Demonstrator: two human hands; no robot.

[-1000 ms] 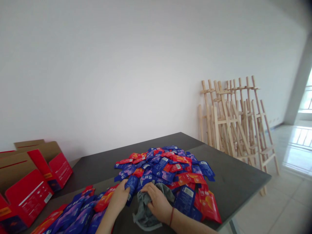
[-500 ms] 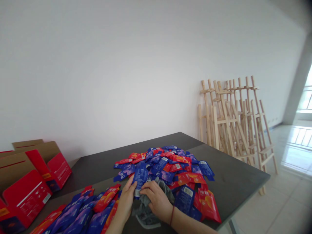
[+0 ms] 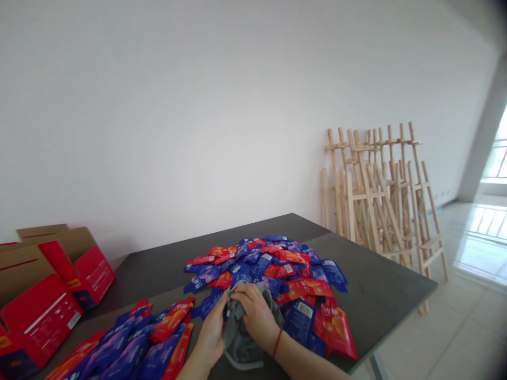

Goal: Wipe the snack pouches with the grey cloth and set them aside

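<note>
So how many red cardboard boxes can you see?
2. One open red cardboard box is at the lower left; the other open red box is just behind it. More may be hidden or cut off at the left.

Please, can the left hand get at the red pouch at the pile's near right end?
Probably not directly: the grey cloth and the right hand lie between the left hand and that red pouch.

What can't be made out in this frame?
All in the head view:
- What the left hand grips: mostly hidden by the gray cloth and right hand.
- Insides of the red cartons: hidden by flaps and walls; the left edge cuts one off.
- Fine print on the pouches: too small.
</note>
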